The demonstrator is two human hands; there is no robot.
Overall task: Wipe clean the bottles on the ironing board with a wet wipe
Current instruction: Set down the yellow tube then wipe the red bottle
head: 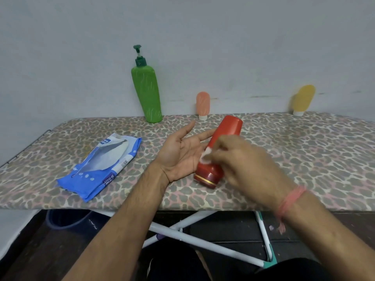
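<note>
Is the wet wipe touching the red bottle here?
Touching. The head view shows the white wet wipe, pinched in the right hand, pressed against the red bottle near its cap end.

Red bottle point(225, 136), tilted with its dark red, gold-banded cap toward the near edge of the leopard-print ironing board point(304, 159); a small white wet wipe point(207, 156) lies against its lower body. Green pump bottle point(147, 92) stands upright at the far edge, by the wall. Peach tube point(203, 104) and yellow tube point(303, 99) stand cap-down along the same edge, well apart.
</note>
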